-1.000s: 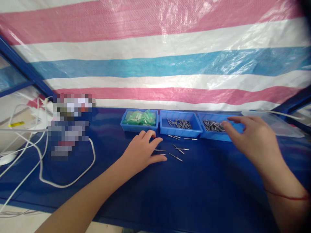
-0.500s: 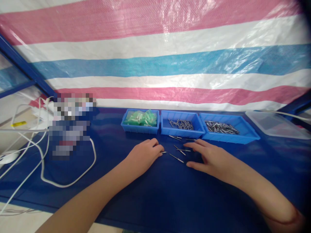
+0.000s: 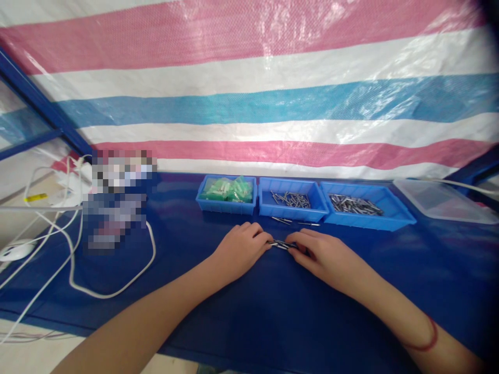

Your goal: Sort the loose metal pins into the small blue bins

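Left hand and right hand faced each other over the glossy dark-blue table, nearer its far edge than its near one. Between them lay a small bundle of thin, silvery metal pins, roughly crosswise. The left thumb and forefinger were almost together on the bundle's left ends, the other fingers curled in behind; the right thumb and forefinger were drawn in about its right ends, parted only by the pins. Whether the bundle was lifted or resting on the tabletop could not be told.

The step in hand looked like gathering loose pins and evening their ends. From there, the next move seemed to call for a light, level pinch on both sides, so that none slid out or turned across the rest.

Beyond the hands, a few stray metal pins lay just in front of the blue plastic middle bin, which held more such pieces. Along the table's far edge, the blue plastic left bin carried green plastic packets, and the blue plastic right bin carried a heap of short, dark-grey metal parts.
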A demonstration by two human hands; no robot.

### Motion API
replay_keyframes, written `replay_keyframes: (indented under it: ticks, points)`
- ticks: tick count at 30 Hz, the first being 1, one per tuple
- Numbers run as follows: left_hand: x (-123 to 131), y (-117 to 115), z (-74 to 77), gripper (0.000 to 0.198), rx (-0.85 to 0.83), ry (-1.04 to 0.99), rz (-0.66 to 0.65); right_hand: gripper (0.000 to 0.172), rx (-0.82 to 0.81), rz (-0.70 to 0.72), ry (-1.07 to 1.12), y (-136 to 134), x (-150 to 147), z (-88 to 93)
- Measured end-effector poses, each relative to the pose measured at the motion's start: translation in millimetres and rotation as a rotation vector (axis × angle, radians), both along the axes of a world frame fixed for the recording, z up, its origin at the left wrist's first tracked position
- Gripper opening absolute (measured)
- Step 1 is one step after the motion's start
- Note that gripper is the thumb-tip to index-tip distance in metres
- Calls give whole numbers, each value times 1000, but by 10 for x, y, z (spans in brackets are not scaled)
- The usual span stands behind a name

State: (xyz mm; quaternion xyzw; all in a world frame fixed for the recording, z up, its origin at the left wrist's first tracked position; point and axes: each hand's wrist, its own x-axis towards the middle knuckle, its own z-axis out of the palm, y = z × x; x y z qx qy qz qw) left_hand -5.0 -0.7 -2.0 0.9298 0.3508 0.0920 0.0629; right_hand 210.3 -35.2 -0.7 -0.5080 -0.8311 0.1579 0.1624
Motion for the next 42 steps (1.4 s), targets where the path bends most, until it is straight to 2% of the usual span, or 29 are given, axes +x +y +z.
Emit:
replay_keyframes:
  ticks: [11, 25, 32, 36, 42]
  points:
    - [21, -39, 28, 20, -20, -40, 35, 15, -22, -85, -64, -9, -62, -7]
    - [-12, -1, -75, 25, -33, -84, 30, 20, -30, -68, 24, -9, -96, -34]
    - [18, -40, -40, 24, -13, -107, 72, 19, -41, -68, 58, -25, -130, -34]
    - [33, -57, -21, 20, -29, -164, 86, 19, -9, -87, 146, -32, -164, -44]
    - [46, -66, -5, 19, -40, -252, 27, 20, 6, -128, 334, -48, -225, -68]
